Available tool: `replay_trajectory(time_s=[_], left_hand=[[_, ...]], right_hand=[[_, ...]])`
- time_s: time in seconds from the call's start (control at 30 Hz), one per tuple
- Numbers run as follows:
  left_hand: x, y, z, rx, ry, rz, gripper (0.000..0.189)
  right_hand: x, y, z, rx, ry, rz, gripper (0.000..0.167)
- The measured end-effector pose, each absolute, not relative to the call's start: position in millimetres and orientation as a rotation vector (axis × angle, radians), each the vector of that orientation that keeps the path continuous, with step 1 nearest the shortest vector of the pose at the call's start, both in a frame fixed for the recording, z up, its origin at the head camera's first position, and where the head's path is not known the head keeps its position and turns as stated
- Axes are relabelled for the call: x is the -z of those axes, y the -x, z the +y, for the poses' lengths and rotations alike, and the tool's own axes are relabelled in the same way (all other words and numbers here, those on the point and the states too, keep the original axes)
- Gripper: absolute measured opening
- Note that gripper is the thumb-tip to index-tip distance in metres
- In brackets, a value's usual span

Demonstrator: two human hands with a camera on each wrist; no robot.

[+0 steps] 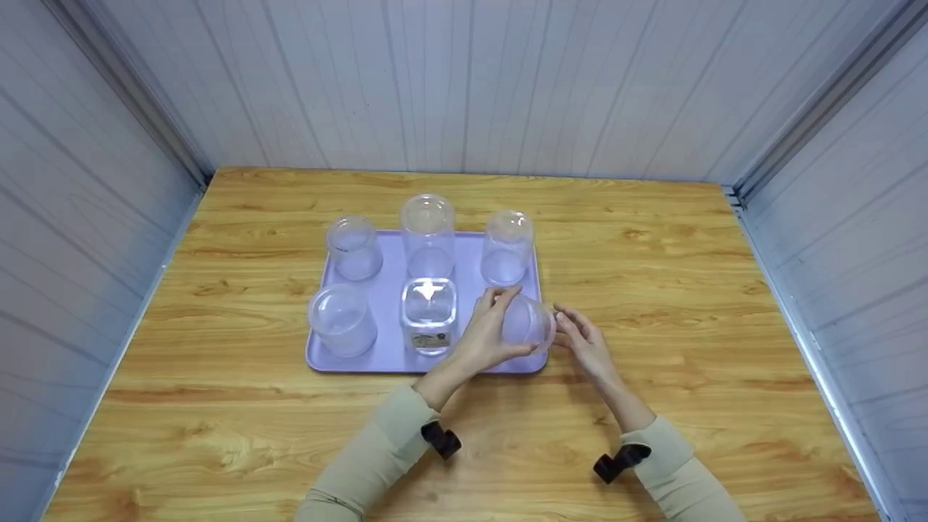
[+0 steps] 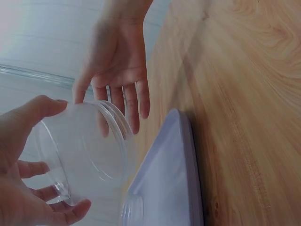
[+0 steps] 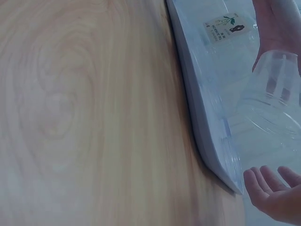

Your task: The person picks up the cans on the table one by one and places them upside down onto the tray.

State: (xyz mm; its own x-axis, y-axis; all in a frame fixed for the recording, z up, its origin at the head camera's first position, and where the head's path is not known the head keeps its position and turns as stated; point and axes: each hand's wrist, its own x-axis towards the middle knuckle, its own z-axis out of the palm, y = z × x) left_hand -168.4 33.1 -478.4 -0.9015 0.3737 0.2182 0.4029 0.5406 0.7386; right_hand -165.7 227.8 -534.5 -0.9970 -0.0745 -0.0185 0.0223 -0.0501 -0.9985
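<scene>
My left hand point(image 1: 487, 335) grips a clear plastic jar point(image 1: 523, 325) over the front right corner of the purple tray point(image 1: 389, 290). The jar is tipped on its side, its ringed rim facing right. In the left wrist view, thumb and fingers of the left hand point(image 2: 21, 160) curl round the base end of the jar point(image 2: 84, 146). My right hand point(image 1: 589, 351) is just beyond the rim, fingers extended. The left wrist view shows the palm of this right hand point(image 2: 120, 56) turned to the jar; the right wrist view shows a gap between its fingertips point(image 3: 264, 178) and the rim.
Several clear jars stand on the tray: a tall one point(image 1: 428, 235), one at back right point(image 1: 507, 250), two at left, and a squarish one point(image 1: 429, 315) with a label. The tray lies on a wooden table point(image 1: 652, 268) between pale panel walls point(image 1: 464, 87).
</scene>
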Motion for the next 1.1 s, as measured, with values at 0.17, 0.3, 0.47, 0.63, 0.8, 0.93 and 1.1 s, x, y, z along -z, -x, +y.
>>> replay_trajectory(time_s=[0.17, 0.3, 0.47, 0.63, 0.8, 0.93, 1.1], left_hand=[[476, 170, 37, 1.182, 0.672, -2.833, 0.088], [477, 171, 40, 1.102, 0.664, -2.916, 0.089], [478, 176, 43, 1.017, 0.664, -2.991, 0.090], [479, 182, 47, 0.941, 0.658, -3.063, 0.091], [481, 187, 50, 0.879, 0.665, -3.125, 0.092], [482, 189, 51, 0.828, 0.691, -3.140, 0.091], [483, 191, 51, 0.788, 0.715, -3.163, 0.091]], right_hand=[[521, 164, 226, 2.147, -0.063, 2.213, 0.041], [518, 165, 230, 2.034, -0.086, 2.310, 0.038], [502, 160, 231, 1.869, 0.043, 2.442, 0.038], [508, 163, 238, 1.723, 0.135, 2.581, 0.040], [520, 169, 250, 1.483, 0.197, 2.707, 0.049], [516, 172, 257, 1.248, 0.267, 2.792, 0.061], [506, 179, 264, 1.034, 0.322, 2.812, 0.072]])
